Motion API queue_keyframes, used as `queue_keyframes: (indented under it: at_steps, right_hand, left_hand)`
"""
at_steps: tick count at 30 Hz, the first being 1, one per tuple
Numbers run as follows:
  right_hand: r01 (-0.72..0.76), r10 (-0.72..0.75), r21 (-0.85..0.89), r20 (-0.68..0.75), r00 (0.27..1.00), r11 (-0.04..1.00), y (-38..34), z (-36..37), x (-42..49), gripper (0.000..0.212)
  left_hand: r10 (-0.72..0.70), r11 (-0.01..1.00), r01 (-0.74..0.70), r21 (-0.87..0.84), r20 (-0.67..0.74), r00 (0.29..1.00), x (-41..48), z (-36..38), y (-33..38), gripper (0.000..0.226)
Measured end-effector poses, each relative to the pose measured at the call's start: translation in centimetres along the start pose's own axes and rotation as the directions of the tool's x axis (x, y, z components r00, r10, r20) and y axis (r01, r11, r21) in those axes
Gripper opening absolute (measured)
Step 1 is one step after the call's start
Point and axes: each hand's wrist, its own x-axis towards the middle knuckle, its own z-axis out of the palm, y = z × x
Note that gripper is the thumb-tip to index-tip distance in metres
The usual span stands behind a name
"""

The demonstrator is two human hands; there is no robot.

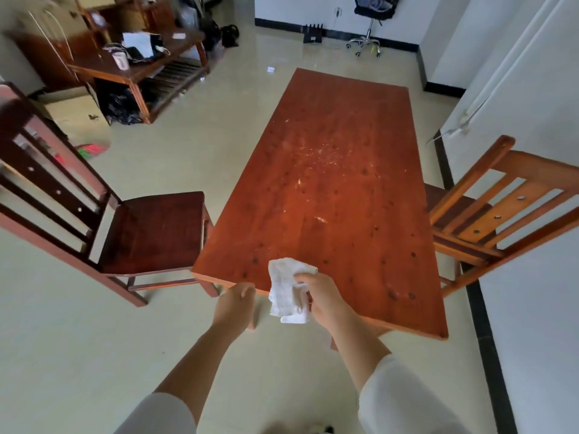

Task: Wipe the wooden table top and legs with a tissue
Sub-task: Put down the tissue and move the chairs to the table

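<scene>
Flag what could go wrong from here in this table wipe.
1. The white specks sit mid table top; sweeping sideways may push them onto the dark chair seat or the floor.
2. The tissue hangs bunched from the right hand, so it may wipe only a narrow strip and miss patches.

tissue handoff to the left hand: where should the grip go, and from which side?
Grip the tissue at its loose lower-left fold, coming in from the left. The right hand pinches its right side, so the left part hangs free and faces the left hand beside it.
</scene>
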Motion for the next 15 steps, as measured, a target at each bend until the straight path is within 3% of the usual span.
queue_keyframes:
  at_steps: [5, 7, 9, 11, 15]
  right_hand:
    - [0.005, 0.000, -0.069, 0.067, 0.998, 0.998, -3.0, 4.8, 3.9, 0.052]
    - [0.022, -0.013, -0.135, 0.068, 0.998, 0.991, -3.6, 5.7, 5.3, 0.044]
    - [0.051, -0.046, -0.309, 0.024, 0.999, 0.950, -4.3, 6.1, 6.4, 0.028]
    - [0.083, -0.120, -0.549, -0.033, 0.992, 0.832, -4.8, 6.2, 7.8, 0.031]
    - [0.078, -0.293, -0.901, -0.056, 0.954, 0.426, -6.9, 7.8, 8.5, 0.065]
  left_hand:
    - [0.054, 0.995, -0.046, 0.088, -0.089, 0.995, 4.9, -2.5, -1.8, 0.036]
    - [0.118, 0.975, -0.108, 0.194, -0.039, 0.992, 6.7, -3.1, -2.5, 0.040]
    - [0.151, 0.927, -0.165, 0.337, 0.068, 0.986, 8.4, -3.6, -3.0, 0.043]
    - [0.158, 0.869, -0.214, 0.445, 0.160, 0.974, 9.9, -4.3, -3.2, 0.047]
    - [0.174, 0.840, -0.301, 0.452, 0.301, 0.938, 12.1, -6.1, -3.6, 0.048]
